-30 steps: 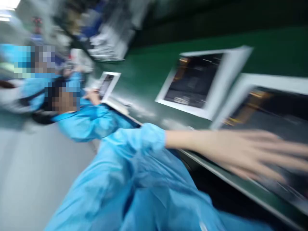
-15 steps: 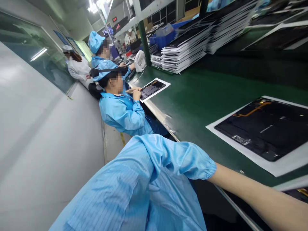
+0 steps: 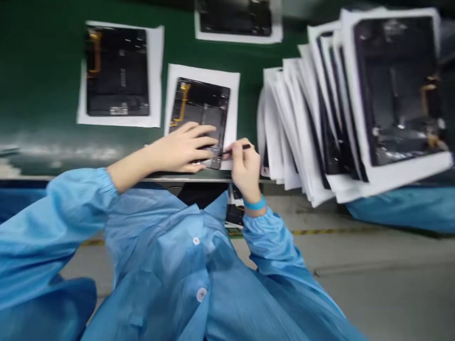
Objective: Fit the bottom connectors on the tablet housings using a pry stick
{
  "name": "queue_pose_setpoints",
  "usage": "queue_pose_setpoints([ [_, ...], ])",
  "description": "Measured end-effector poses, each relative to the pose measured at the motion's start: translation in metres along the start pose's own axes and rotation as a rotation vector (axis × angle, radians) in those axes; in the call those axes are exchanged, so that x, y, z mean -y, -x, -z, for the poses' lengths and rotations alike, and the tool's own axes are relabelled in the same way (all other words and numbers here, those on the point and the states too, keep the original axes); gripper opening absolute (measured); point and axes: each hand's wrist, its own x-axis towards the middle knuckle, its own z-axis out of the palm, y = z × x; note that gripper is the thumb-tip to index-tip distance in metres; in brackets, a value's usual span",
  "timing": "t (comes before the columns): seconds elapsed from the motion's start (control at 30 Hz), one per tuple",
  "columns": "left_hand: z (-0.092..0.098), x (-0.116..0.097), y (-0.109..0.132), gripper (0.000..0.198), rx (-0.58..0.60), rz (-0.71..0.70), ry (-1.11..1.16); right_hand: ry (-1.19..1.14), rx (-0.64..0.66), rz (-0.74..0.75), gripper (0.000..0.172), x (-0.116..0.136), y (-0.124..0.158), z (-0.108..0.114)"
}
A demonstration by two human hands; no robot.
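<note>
A black tablet back panel with an orange flex cable lies on a white sheet in front of me. My left hand rests flat across its lower part, fingers spread, and hides some of it. By the panel's lower right corner, my right hand pinches a thin dark pen-like tool. The tool's tip points left toward the panel edge; blur keeps me from telling whether it touches.
Another panel on white paper lies to the left, and one more at the back. Close on my right leans a tall stack of panels interleaved with white sheets. The green table's front edge runs just below my hands.
My view has swung from the co-workers along the table down to my own place. Both my hands now show at the panel; before, only one sleeve and forearm did.
</note>
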Motion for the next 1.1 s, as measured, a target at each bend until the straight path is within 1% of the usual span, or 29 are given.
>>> queue_pose_setpoints([
  [0.03,-0.006,0.007,-0.001,0.032,-0.048,-0.011,0.06,0.033,-0.056,-0.002,0.061,-0.005,0.004,0.01],
  [0.1,-0.006,0.007,0.0,0.027,-0.097,-0.002,0.171,0.05,-0.098,0.022,0.065,-0.008,0.006,0.014],
  [0.17,0.001,-0.001,0.002,0.023,-0.109,0.038,0.26,0.045,-0.072,0.047,0.064,-0.004,0.004,0.009],
  [0.23,0.006,-0.006,0.001,0.019,-0.095,0.081,0.309,0.059,-0.048,0.062,0.062,0.0,0.003,0.005],
  [0.33,0.009,-0.005,-0.003,0.02,-0.058,0.094,0.289,0.095,-0.027,0.073,0.06,0.003,0.003,0.005],
  [0.47,0.008,-0.001,-0.005,0.03,-0.008,0.058,0.232,0.138,-0.042,0.081,0.06,0.003,0.004,0.008],
  [0.53,0.007,-0.001,-0.005,0.028,-0.016,0.07,0.246,0.152,-0.043,0.086,0.061,0.003,0.004,0.008],
  [0.63,0.007,-0.002,-0.005,0.023,-0.037,0.118,0.288,0.147,-0.009,0.087,0.062,0.003,0.002,0.008],
  [0.77,0.006,-0.004,-0.005,0.031,-0.008,0.13,0.221,0.117,-0.031,0.08,0.061,0.002,0.002,0.008],
  [0.87,0.011,-0.006,0.0,0.039,-0.019,0.182,0.197,0.116,-0.043,0.079,0.061,0.001,0.003,0.007],
  [0.93,0.02,-0.012,0.008,0.045,-0.082,0.25,0.248,0.093,-0.05,0.083,0.06,-0.001,0.003,0.006],
  [0.97,0.025,-0.016,0.015,0.047,-0.144,0.298,0.297,0.055,-0.07,0.076,0.059,-0.001,0.004,0.006],
  [1.03,0.038,-0.026,0.029,0.049,-0.319,0.444,0.445,-0.063,-0.145,0.047,0.055,-0.001,0.005,0.006],
  [1.1,0.049,-0.038,0.044,0.048,-0.518,0.653,0.667,-0.188,-0.229,0.012,0.053,-0.001,0.006,0.007],
])
